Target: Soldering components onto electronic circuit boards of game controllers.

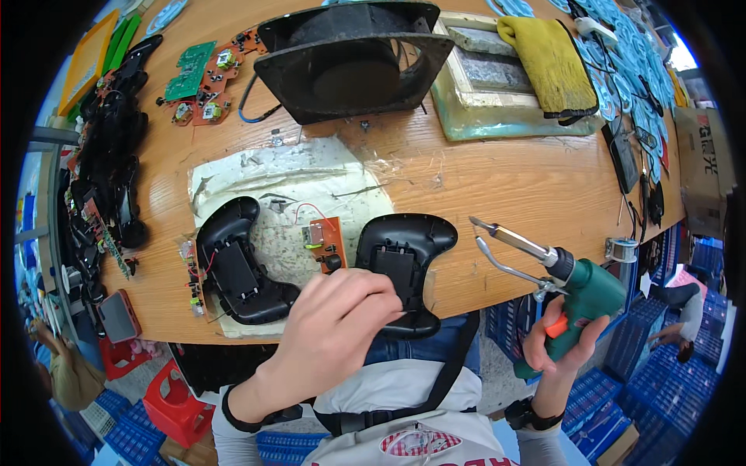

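My left hand (334,322) hovers with curled fingers over the near edge of the table, touching the lower part of a black game-controller shell (408,256) and pinching something thin I cannot make out. A second black controller shell (233,264) lies to the left on a stained white sheet (295,179). Between the two shells sits a small orange circuit board (326,242) with a red wire. My right hand (563,342) grips a green pistol-type soldering iron (579,291) off the table's right edge, its metal tip (486,227) pointing left toward the shells.
A black fan housing (353,62) stands at the back. A tray with a yellow cloth (548,62) is at the back right. Black controller shells (116,155) and circuit boards (198,81) pile along the left. A solder spool (619,250) sits right. Blue crates (622,396) cover the floor.
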Demonstrator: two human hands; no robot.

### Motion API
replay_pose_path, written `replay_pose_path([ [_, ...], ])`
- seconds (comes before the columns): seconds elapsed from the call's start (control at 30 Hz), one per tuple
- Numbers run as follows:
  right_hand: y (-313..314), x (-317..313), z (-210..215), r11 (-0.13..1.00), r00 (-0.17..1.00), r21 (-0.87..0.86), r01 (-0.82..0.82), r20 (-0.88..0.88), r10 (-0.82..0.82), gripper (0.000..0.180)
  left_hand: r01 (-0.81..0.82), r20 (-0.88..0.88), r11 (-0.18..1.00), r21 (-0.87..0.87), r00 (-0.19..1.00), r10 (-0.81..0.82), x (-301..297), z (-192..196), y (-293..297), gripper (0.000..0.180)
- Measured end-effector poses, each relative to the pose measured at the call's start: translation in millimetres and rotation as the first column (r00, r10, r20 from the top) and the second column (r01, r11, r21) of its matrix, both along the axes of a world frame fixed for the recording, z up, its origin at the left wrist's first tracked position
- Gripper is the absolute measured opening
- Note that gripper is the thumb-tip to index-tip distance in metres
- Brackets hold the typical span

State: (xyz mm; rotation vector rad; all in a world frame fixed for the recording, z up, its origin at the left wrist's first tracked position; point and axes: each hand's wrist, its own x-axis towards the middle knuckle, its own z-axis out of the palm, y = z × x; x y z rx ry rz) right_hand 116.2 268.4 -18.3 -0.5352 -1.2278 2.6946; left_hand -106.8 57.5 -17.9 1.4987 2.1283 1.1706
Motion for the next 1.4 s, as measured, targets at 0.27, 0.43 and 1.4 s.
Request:
replay_pose_path([
  [0.27,-3.2,0.2,-5.7,1.0,0.999,0.015,-0.001,0.034,0.001,0.07,0.27,-0.197,0.926,-0.265,0.925,-0.326,-1.3,10.1,-19.7,0.021],
  [0.43,-3.1,-2.6,-8.2,1.0,0.999,0.01,-0.03,0.033,0.029,0.073,0.272,-0.207,0.938,-0.215,0.926,-0.316,1.6,-0.7,-15.2,0.023],
  [1.4,3.4,1.1,66.7,0.71,0.883,0.619,-0.336,0.469,0.01,0.086,-0.15,-0.237,0.985,-0.087,0.963,0.126,19.7,-14.4,13.4,0.025],
])
